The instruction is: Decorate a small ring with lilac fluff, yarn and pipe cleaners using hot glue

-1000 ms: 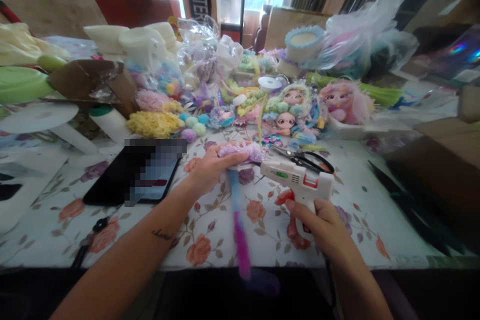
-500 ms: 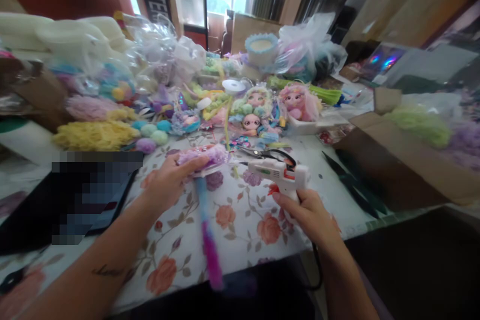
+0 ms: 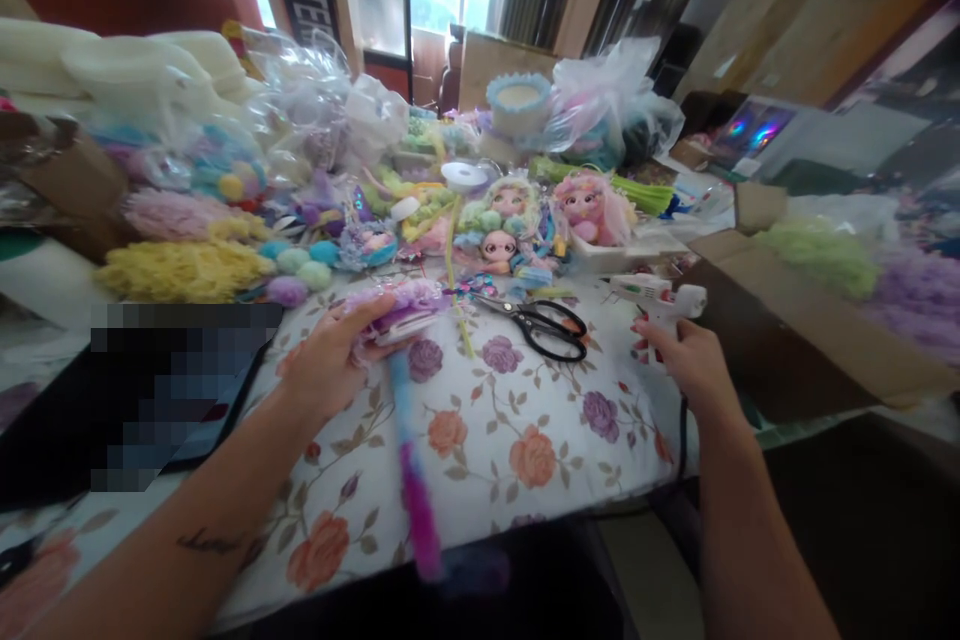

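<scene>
A closed grip is kept by the left hand (image 3: 330,365) on a soft, light purple fluffy wand (image 3: 401,320) at its head, near the table (image 3: 480,440) centre, while a glue gun (image 3: 660,298) is clasped by the right hand (image 3: 686,360) beside scissors (image 3: 540,320).

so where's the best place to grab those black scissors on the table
Take the scissors by the black handle loops, which lie at the right end, nearest the right hand. The blades point left toward the fluffy purple piece in the left hand, so come from the right and above. They lie flat on the floral tablecloth, so a finger can probably hook a loop and lift.
</scene>
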Demonstrator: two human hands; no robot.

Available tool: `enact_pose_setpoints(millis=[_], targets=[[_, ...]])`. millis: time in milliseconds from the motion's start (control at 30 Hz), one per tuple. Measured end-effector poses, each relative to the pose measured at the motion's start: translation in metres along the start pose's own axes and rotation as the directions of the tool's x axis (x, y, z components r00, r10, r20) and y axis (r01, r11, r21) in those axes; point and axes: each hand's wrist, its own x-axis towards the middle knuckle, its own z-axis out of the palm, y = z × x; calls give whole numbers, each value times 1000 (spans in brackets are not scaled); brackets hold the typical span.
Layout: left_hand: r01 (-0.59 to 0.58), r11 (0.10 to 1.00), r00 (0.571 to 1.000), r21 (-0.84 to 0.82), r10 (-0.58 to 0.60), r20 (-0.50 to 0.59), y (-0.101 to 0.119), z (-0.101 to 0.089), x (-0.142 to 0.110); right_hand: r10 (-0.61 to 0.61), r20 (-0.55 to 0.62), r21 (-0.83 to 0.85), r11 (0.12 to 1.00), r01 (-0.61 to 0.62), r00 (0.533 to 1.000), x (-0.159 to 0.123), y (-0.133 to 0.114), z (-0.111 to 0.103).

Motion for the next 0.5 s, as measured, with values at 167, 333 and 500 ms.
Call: enact_pose_setpoints(millis=[167,333,500], targets=[[-11,997,1000,-74,11,9,2,4,-4,-52,-1,-150,987,51,999,33,4,19],[-79,997,997,-19,78,-27,0,3,-4,-126,-107,-253,963,96,986,8,-1,14],[-129,985,991,114,133,-23,-3,5,-7,-536,-509,-348,844,408,673,-54,-35,31]])
